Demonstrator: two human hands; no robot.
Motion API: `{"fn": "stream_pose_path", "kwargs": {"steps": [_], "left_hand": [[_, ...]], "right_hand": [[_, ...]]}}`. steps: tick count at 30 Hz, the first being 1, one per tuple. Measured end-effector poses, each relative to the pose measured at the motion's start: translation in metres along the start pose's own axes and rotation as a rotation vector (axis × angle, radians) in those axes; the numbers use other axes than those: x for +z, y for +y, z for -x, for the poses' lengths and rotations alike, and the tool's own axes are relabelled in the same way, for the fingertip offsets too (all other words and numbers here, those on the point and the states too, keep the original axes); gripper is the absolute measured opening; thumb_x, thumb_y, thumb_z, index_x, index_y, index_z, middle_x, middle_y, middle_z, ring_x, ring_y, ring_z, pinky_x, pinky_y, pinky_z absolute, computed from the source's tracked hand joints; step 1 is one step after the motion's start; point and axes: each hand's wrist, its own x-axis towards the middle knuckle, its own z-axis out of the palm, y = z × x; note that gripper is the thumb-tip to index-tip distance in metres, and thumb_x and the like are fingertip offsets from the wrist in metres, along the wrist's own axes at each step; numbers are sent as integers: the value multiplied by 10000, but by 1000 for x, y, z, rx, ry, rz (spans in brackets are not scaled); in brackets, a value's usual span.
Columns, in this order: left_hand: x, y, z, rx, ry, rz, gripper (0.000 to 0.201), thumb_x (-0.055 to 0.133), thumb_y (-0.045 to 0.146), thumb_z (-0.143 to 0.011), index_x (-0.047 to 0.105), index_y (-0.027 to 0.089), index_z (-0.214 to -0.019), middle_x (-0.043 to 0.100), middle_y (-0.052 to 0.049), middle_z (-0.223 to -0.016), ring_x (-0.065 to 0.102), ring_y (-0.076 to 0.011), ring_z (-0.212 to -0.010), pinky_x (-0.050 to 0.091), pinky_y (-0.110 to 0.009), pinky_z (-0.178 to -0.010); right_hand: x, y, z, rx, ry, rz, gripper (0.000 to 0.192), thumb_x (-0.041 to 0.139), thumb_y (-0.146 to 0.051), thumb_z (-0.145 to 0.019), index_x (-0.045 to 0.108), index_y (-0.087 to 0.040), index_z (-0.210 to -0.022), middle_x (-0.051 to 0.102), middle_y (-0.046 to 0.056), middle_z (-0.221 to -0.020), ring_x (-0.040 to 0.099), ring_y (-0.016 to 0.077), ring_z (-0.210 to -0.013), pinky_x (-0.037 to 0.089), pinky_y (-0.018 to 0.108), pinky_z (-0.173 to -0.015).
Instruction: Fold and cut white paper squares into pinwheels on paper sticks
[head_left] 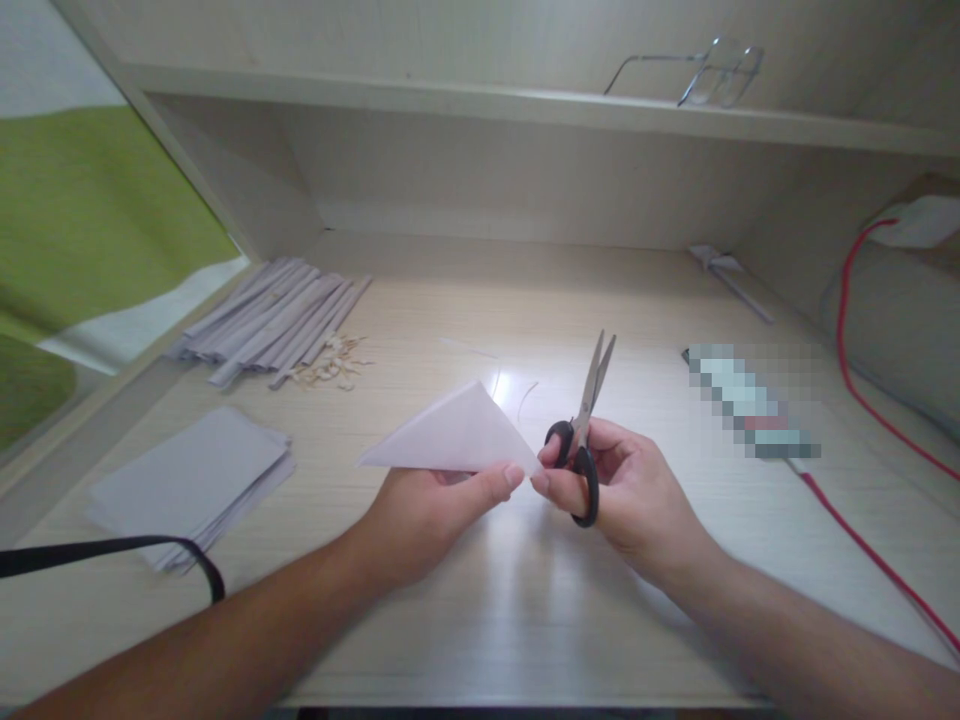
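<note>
A white paper triangle [457,435], apparently a folded sheet, is held above the desk in the middle of the view. My left hand [439,510] grips its lower edge, thumb on the near side and the other fingers hidden behind it. At the triangle's right corner, the thumb and a fingertip of my right hand [637,490] touch the paper. Black-handled scissors [589,400] hang on that same hand, with fingers through the loops and the slightly parted blades pointing up and away.
Rolled paper sticks [277,315] lie at the back left beside a heap of thin strips [334,360]. Nearer is a stack of paper sheets [199,470]. A blurred phone-like device [750,400] with a red cable [870,555] lies right. Glasses [720,75] rest on the shelf [480,105].
</note>
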Motion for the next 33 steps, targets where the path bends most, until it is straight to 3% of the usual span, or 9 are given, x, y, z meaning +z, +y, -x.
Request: {"fn": "stream_pose_path", "kwargs": {"steps": [12,19,27,33], "left_hand": [[-8,-5,-3,89,20,74,122,788,291,-841,727,196,-797,742,12,-758,663,-143,-706,515,-239,-658],[-13,-1,-8,115,84,150,137,803,253,-818,716,202,-725,703,35,-681,629,-120,-651,496,-219,-631],[-35,7,-11,168,299,46,260,768,325,-859,722,219,-626,709,27,-678,644,-137,-709,491,-241,-712],[-34,10,-9,174,327,24,250,765,321,-849,735,230,-618,722,27,-667,658,-147,-691,500,-249,-693]], "right_hand": [[-1,2,-2,-10,33,-21,195,865,-198,-679,699,-182,-778,633,-37,-690,542,86,-609,416,206,-562],[-4,2,-4,45,14,-17,226,878,-240,-682,682,-179,-776,600,-51,-634,493,78,-543,376,219,-530],[-5,-6,-1,196,-313,133,279,838,-429,-788,747,-167,-823,660,-2,-725,543,111,-646,409,232,-601],[-6,-6,4,228,-379,163,273,840,-421,-790,766,-167,-859,679,6,-763,554,122,-682,408,240,-627]]}}
